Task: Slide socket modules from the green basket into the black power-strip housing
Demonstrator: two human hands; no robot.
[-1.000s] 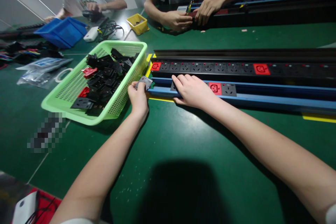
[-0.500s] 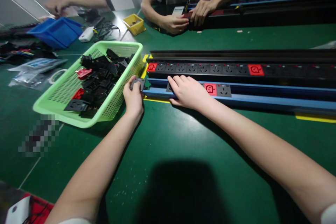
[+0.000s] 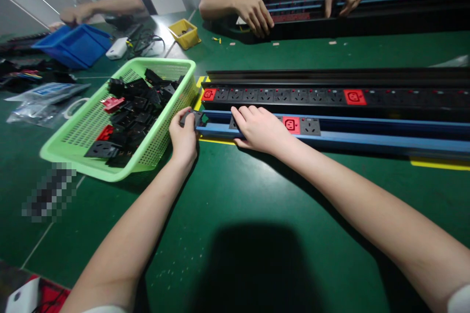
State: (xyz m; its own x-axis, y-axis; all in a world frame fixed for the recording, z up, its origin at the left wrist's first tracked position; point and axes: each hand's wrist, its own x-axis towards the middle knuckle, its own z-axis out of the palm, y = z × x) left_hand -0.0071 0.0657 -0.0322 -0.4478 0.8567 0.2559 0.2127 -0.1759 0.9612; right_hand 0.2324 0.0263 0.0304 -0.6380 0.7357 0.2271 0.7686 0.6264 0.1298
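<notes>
My left hand (image 3: 183,133) pinches a black socket module (image 3: 197,118) at the left end of a long blue rail (image 3: 216,130). Part of the module is hidden by my fingers. Further right, my right hand (image 3: 261,129) wraps over the rail, fingers across the top and thumb along the near side. Under that hand sit black sockets, mostly covered. Just right of it, a red socket (image 3: 291,125) and another black socket (image 3: 310,126) show seated in the rail.
Behind the rail lies a black strip (image 3: 282,95) fitted with black and red sockets. A green basket (image 3: 161,154) of loose socket modules stands left. A co-worker's hands (image 3: 255,14) are across the table, near a yellow bin (image 3: 185,34) and a blue bin (image 3: 75,49).
The socket module in my left hand has shifted slightly right, into the rail's end. My right hand stays on the rail. The co-worker's hands have moved apart. The whole view has drifted slightly.
</notes>
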